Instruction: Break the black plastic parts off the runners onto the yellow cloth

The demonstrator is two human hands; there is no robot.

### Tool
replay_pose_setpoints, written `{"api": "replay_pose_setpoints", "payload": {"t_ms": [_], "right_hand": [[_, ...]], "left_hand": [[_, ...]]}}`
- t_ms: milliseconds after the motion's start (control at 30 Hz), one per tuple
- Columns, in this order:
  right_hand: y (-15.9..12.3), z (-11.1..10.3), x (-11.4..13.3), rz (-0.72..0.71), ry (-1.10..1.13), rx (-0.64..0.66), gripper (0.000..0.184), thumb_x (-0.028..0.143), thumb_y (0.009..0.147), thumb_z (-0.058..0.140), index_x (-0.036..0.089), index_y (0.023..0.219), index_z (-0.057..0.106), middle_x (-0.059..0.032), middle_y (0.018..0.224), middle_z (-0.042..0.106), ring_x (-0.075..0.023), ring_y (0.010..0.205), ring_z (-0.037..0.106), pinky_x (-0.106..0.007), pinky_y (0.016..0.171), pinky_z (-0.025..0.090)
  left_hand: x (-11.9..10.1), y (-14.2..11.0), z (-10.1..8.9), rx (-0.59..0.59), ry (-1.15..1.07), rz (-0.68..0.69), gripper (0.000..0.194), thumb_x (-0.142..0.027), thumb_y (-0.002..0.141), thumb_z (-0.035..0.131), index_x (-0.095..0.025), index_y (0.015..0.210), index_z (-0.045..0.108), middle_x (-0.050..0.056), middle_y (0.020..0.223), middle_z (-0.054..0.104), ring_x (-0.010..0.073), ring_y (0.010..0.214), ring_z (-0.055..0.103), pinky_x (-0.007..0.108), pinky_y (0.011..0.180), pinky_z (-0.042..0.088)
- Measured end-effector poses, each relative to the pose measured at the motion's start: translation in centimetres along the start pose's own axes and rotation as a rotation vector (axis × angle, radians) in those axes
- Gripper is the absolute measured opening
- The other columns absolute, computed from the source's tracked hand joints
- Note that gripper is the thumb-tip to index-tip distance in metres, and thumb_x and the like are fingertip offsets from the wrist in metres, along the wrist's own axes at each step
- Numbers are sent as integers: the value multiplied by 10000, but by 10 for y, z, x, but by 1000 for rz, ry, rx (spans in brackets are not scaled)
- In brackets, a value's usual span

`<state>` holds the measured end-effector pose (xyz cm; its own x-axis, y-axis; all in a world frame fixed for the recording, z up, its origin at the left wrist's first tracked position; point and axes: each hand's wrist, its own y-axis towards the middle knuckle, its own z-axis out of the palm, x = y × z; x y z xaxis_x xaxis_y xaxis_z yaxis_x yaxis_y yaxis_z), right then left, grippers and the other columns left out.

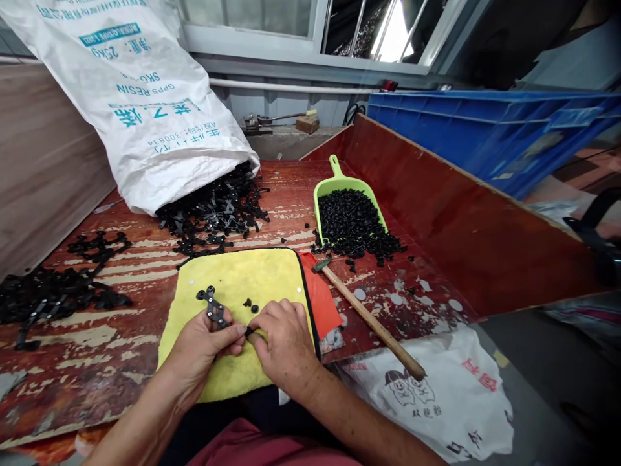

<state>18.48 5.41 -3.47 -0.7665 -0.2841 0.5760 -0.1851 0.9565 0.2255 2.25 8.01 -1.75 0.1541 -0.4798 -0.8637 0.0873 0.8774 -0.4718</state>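
My left hand (pixel 201 346) is closed round a flat black plastic bracket (pixel 211 305) that sticks up past my fingers over the yellow cloth (pixel 233 278). My right hand (pixel 284 346) pinches a small black piece at its fingertips, touching the left hand's fingers. Two small black pieces (pixel 251 305) lie loose on the cloth just beyond my hands.
A white sack (pixel 130 97) spills black brackets (pixel 213 210) at the back. A green scoop (pixel 347 207) holds many small black pieces. A wooden-handled hammer (pixel 369 320) lies to the right, more brackets (pixel 53 294) lie left, and a blue crate (pixel 485 136) stands behind the red board.
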Motion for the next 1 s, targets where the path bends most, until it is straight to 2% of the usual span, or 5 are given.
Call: {"api": "replay_pose_setpoints", "payload": {"t_ms": [200,333,567,733,1000], "right_hand": [[0,0,0,2,-1,-1,121,175,813,708,260,886,661,29,917,619,-182,940,488,-355,838,290],[0,-1,0,-6,-1,5,86,202,839,698,263,892,667,28,924,624,-183,939,487,-353,836,293],[0,-2,0,1,-5,19,88,202,834,711,255,885,661,27,927,628,-183,941,488,-345,830,296],[0,-2,0,-6,30,1,60,235,856,714,271,884,675,36,925,651,-178,942,501,-350,838,289],[0,-4,1,-4,16,9,46,235,864,704,275,875,684,39,922,646,-174,938,498,-350,841,292]], "left_hand": [[-1,4,-6,-48,-23,-71,442,-139,559,882,-171,856,556,-34,591,662,112,530,648,193,516,573],[-1,6,-8,-28,-5,-82,446,-108,591,862,-169,915,561,-16,628,685,112,534,665,194,523,587],[1,4,0,-77,102,5,564,-183,560,883,-196,973,499,-45,605,672,119,494,652,194,475,571],[0,2,-3,-134,202,80,594,-215,551,886,-203,999,496,-75,598,653,126,476,653,192,445,557],[-12,-4,-18,-67,7,-55,510,-126,610,853,-168,1043,586,-1,677,702,124,568,680,172,510,561]]}}
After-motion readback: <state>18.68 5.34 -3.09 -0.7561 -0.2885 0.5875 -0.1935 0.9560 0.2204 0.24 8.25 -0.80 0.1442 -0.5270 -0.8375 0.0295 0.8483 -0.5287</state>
